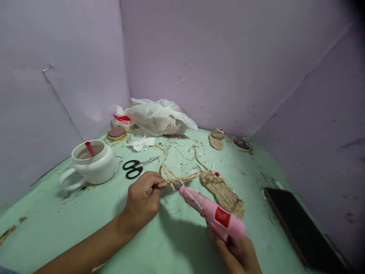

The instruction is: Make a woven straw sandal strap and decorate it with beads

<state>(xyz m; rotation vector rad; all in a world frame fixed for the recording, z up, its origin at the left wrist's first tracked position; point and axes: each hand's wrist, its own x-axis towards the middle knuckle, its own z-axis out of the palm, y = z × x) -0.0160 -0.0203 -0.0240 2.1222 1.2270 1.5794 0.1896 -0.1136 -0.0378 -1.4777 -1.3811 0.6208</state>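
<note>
Near the middle of the table, my left hand (144,199) pinches a braided straw cord (188,177) between thumb and fingers. The cord makes a small loop above the fingertips and runs right to a woven straw piece (224,192) shaped like a small slipper sole, with a red bead (217,174) at its top. My right hand (234,251) is wrapped round the handle of a pink glue gun (211,209), whose red light shows. The gun's nozzle points up and left, at the cord beside my left fingertips; whether it touches cannot be made out.
Black-handled scissors (138,167) lie left of the cord. A white mug (95,163) with a red stick stands farther left. Behind are a plastic bag (159,116), a round tin (116,133) and a tiny straw slipper (216,140). A phone (302,228) lies at right.
</note>
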